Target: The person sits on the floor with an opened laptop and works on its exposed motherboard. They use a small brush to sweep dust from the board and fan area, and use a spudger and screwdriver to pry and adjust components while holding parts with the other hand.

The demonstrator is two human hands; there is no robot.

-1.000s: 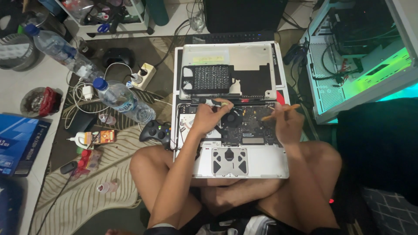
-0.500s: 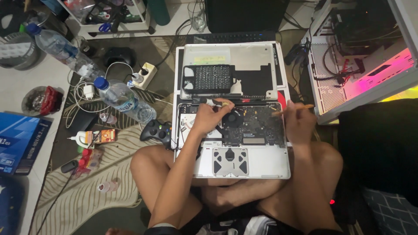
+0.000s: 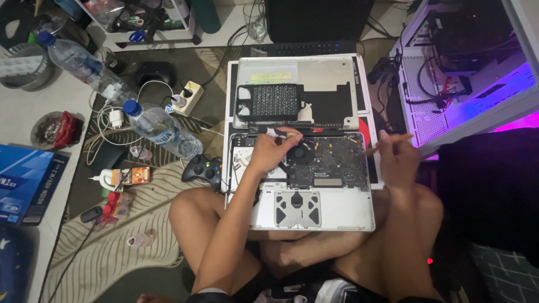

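Head view: an opened laptop (image 3: 314, 185) lies across the person's crossed legs, its grey metal shell bared to a dark circuit board (image 3: 331, 163) and a round black fan (image 3: 304, 152). The left hand (image 3: 269, 151) rests over the far left corner of the board, fingers pinched on a small black-and-white tool (image 3: 273, 132). The right hand (image 3: 397, 160) sits just off the laptop's right edge, closed around a thin tan stick (image 3: 387, 143) that points left toward the board. The hands are well apart.

Beyond the laptop lies its removed bottom cover (image 3: 297, 92), flat and pale, with a black perforated pad on it. To the left, a black game controller (image 3: 203, 168) sits just beside the laptop's edge, with a clear plastic water bottle (image 3: 163, 130) and a white power strip (image 3: 188, 98) further off. To the right, a white computer case (image 3: 449, 73) with a purple glow crowds close, leaving little room on that side. A patterned rug (image 3: 112, 235) stretches near left.
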